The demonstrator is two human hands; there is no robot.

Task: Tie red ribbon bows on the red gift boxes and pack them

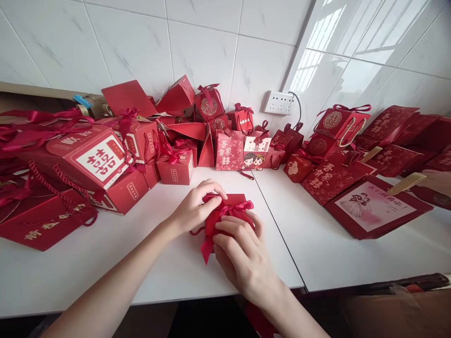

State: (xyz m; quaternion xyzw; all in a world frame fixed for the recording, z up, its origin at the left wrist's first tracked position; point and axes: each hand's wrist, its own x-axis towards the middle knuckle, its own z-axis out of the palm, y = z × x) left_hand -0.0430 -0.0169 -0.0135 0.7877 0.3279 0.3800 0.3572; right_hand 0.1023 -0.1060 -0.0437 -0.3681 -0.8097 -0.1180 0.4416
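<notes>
A small red gift box with a shiny red ribbon tied in a bow on top sits on the white table. At the box's upper left, my left hand has its thumb and fingers pressed together on the ribbon. My right hand lies over the box's lower right side, its fingers bent across the ribbon near the knot. One ribbon tail hangs down in front of the box, between the hands. A twisted red cord shows at the box's left edge. My right fingertips partly cover the ribbon.
Red gift boxes with ribbons and rope handles are piled at the left, along the tiled wall and at the right. A white power strip is on the wall. A dark seam crosses the table right of my hands.
</notes>
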